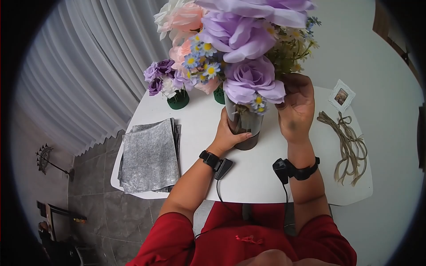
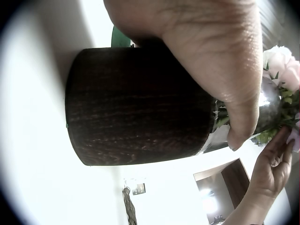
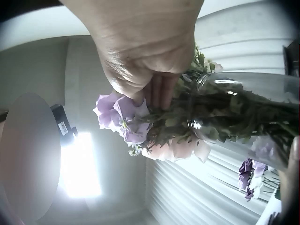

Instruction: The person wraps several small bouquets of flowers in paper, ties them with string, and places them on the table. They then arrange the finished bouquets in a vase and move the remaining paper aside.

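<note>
A tall glass vase (image 1: 259,126) with a dark wood-grain lower part (image 2: 136,108) stands on the white table, full of artificial flowers. My left hand (image 1: 228,138) grips its side, thumb across the front near the top of the dark band. Big lilac roses (image 1: 253,75) lean toward me, with pink roses (image 1: 185,17), a white bloom and small blue daisies (image 1: 206,62) on the left. My right hand (image 1: 296,108) is raised at the bouquet's right side above the vase's mouth. Its curled fingers reach in among the stems (image 3: 164,122) and pinch a lilac rose (image 3: 124,117), fingertips partly hidden.
Grey felt-like sheets (image 1: 148,155) lie stacked at the table's left. Behind the vase is a green pot (image 1: 178,99) of purple and white flowers. Brown cords (image 1: 348,148) and a small white picture frame (image 1: 341,95) lie at the right. A curtain (image 1: 93,66) hangs at the left.
</note>
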Demonstrator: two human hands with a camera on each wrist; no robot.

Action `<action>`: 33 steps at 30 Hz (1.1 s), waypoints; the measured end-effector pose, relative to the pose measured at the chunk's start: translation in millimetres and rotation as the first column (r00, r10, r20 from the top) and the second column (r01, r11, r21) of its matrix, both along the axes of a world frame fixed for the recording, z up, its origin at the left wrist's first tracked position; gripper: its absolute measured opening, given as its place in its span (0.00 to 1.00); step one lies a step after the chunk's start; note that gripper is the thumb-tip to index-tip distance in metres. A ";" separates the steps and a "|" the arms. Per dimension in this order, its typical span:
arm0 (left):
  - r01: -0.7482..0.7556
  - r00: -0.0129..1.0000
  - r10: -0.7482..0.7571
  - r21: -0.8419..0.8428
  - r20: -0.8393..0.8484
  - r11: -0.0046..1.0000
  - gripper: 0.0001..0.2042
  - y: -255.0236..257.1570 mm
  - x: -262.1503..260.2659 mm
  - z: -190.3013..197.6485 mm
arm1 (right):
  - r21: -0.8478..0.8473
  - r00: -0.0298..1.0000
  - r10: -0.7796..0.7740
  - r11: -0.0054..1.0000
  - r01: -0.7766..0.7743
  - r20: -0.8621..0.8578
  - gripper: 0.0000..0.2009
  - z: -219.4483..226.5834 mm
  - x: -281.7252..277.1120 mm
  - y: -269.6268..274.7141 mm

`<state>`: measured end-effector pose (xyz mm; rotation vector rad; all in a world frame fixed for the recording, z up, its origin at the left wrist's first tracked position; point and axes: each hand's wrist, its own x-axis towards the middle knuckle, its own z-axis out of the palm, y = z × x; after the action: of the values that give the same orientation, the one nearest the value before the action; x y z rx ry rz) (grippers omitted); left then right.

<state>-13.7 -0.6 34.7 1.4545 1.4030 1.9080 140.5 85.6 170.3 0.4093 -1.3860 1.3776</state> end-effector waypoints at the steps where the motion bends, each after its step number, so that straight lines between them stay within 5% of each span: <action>1: 0.000 1.000 0.000 -0.001 0.000 1.000 0.53 -0.5 0.2 0.1 | -0.001 1.000 0.000 1.000 0.000 0.000 0.25 -0.9 1.3 1.5; 4: -0.014 1.000 0.014 -0.002 -0.012 1.000 0.53 -1.9 0.5 1.2 | 0.059 0.998 0.040 0.997 -0.042 0.039 0.24 1.8 2.6 0.7; 7: -0.004 1.000 0.004 -0.022 0.006 1.000 0.54 -2.0 2.0 3.9 | 0.088 0.975 -0.150 0.987 0.137 0.163 0.23 2.1 -0.7 -3.9; 9: 0.017 0.999 -0.017 -0.003 0.036 1.000 0.54 -2.2 3.9 5.4 | 0.281 0.776 -0.577 0.812 0.512 0.253 0.21 -1.7 -2.3 -3.0; 15: 0.026 0.999 -0.026 -0.007 0.028 1.000 0.54 -1.4 1.8 2.4 | 0.338 0.679 -0.728 0.666 0.665 0.098 0.19 -2.7 0.7 -0.6; 19: 0.022 0.999 -0.022 -0.015 0.024 1.000 0.54 -2.5 2.2 3.4 | 0.087 0.793 -0.608 0.792 0.604 0.027 0.17 -2.7 -2.0 4.6; 21: 0.001 1.000 -0.001 -0.015 0.012 1.000 0.54 -2.4 2.9 4.6 | -0.084 0.914 -0.403 0.910 0.406 0.047 0.15 -2.2 -4.1 2.1; 22: 0.001 1.000 -0.001 -0.014 0.013 1.000 0.54 -1.9 2.4 3.9 | -0.083 0.914 -0.403 0.910 0.406 0.047 0.15 -2.2 -3.1 3.7; 24: 0.023 0.999 -0.023 0.017 0.027 1.000 0.54 -0.9 1.2 1.9 | -0.025 0.989 -0.097 0.995 0.101 0.115 0.15 -1.8 0.0 8.7; 27: -0.012 1.000 0.011 -0.010 -0.022 1.000 0.55 -1.7 -0.1 1.2 | -0.209 0.974 -0.205 0.953 0.220 0.091 0.11 4.4 -0.3 9.0; 31: 0.019 1.000 -0.019 -0.017 0.006 1.000 0.53 -1.9 0.7 1.1 | -0.230 0.970 -0.231 0.942 0.243 0.077 0.13 7.4 -7.2 6.7; 33: 0.007 1.000 -0.007 0.005 0.022 1.000 0.54 0.3 0.1 -0.7 | 0.112 0.911 -0.371 0.928 0.355 0.180 0.16 1.4 -7.4 10.2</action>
<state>-13.6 -0.3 34.1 1.4343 1.3821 1.9193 133.1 95.7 171.7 0.0545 -1.5903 1.0795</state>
